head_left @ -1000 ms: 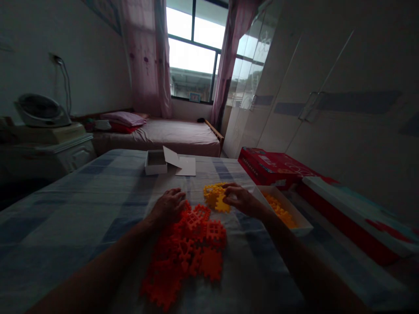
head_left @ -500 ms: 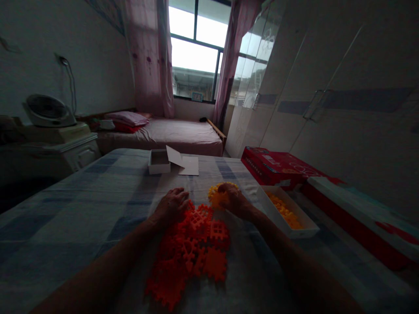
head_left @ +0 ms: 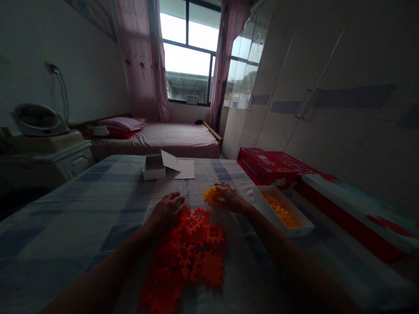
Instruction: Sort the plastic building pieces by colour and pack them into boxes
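Note:
Red and orange interlocking plastic building pieces [head_left: 193,248] lie in a loose pile on the cloth before me, some with window-like grids. My left hand [head_left: 168,209] rests at the pile's far left edge, open, its fingers stretched out and touching the red pieces. Farther right, my right hand [head_left: 228,197] curls over a small cluster of yellow interlocking pieces [head_left: 210,195]. Its fingers and thumb are around the cluster's right side and hide part of it.
A white box [head_left: 306,227] of yellow pieces stands to the right. Behind it lies a red carton [head_left: 268,165], with a long lid-like box [head_left: 353,209] alongside. At the back are an open white box [head_left: 153,174] and a white card [head_left: 186,169]. The checked cloth [head_left: 81,205] covers the table.
The view has shifted slightly. My right hand has turned flatter over the yellow cluster and covers its right side. My left hand stays by the red pieces.

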Motion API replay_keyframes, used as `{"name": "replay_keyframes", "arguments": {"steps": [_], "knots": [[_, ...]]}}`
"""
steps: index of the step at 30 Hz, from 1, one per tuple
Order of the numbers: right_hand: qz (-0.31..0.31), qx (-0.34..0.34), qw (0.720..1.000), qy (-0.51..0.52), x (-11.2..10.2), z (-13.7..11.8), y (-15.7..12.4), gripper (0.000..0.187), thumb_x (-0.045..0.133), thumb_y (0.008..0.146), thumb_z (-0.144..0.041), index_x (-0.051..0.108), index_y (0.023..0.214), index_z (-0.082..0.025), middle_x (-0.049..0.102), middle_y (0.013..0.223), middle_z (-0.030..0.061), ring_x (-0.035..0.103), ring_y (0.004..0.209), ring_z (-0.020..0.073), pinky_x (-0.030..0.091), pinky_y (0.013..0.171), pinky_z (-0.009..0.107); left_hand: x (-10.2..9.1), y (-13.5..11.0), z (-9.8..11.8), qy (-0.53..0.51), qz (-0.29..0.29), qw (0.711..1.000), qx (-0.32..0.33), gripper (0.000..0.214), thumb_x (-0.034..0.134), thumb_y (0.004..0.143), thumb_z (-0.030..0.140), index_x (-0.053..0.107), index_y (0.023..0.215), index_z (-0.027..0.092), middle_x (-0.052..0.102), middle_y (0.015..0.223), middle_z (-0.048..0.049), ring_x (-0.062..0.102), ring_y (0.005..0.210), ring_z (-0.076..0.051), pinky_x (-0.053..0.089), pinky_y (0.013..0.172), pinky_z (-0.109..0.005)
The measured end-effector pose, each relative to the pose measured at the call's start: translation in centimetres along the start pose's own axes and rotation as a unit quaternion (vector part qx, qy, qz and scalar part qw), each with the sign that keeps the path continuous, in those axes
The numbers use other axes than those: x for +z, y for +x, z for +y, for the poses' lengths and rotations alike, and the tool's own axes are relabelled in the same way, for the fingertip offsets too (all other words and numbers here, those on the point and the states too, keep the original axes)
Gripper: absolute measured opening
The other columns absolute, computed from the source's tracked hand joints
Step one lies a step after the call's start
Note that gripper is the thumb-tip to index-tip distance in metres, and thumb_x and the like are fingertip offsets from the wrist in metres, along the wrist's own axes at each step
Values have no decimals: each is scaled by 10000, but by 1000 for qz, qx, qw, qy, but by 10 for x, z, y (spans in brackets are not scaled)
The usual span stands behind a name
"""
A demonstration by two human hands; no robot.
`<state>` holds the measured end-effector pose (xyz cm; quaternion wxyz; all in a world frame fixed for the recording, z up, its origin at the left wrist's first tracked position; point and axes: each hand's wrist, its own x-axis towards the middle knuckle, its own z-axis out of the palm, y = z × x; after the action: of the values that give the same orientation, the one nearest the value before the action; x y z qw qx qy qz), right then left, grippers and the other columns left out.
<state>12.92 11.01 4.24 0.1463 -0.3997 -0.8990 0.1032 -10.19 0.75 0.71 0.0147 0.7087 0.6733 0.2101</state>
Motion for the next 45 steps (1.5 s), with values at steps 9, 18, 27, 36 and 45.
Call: {"name": "replay_keyframes", "arguments": {"steps": [9, 18, 27, 36, 45], "knots": [[44, -63, 997, 24, 7, -2, -5, 254, 594, 710, -162, 564, 962, -164, 506, 1097, 98, 509, 956, 177, 401, 838, 295, 0, -1, -1, -7, 5, 1000, 6, 369, 432, 857, 329, 612, 1124, 149, 526, 1269, -137, 484, 1167, -245, 379, 1007, -381], [198, 19, 960, 200, -31, 14, -29, 351, 594, 688, -165, 529, 1032, -188, 535, 1034, 59, 549, 931, 171, 460, 847, 327, 9, 1, -13, 1, 10, 1000, 26, 420, 386, 855, 387, 608, 1129, 161, 535, 1260, -123, 498, 1149, -242, 392, 992, -383], [243, 221, 932, 152, -84, 118, -90, 365, 539, 739, -311, 535, 1068, -153, 608, 1042, 119, 599, 935, 222, 474, 838, 395, 5, 1, -9, 10, -4, 1000, 21, 452, 361, 846, 393, 603, 1135, 144, 528, 1271, -126, 482, 1171, -239, 368, 1012, -370], [218, 141, 966, 3, -82, 121, -115, 337, 488, 766, -257, 599, 1075, -177, 602, 1113, 104, 555, 1049, 219, 415, 942, 391, 8, 2, -13, 12, -2, 999, 48, 390, 347, 851, 362, 620, 1071, 191, 581, 1208, -103, 479, 1178, -237, 373, 1005, -391], [175, 117, 978, 3, -65, 122, -126, 249, 513, 766, -241, 646, 968, -180, 612, 1038, 93, 577, 970, 200, 449, 876, 352, 6, 1, -12, 14, -10, 999, 42, 416, 350, 845, 375, 617, 1090, 172, 565, 1228, -102, 467, 1195, -242, 375, 1011, -381]]}}
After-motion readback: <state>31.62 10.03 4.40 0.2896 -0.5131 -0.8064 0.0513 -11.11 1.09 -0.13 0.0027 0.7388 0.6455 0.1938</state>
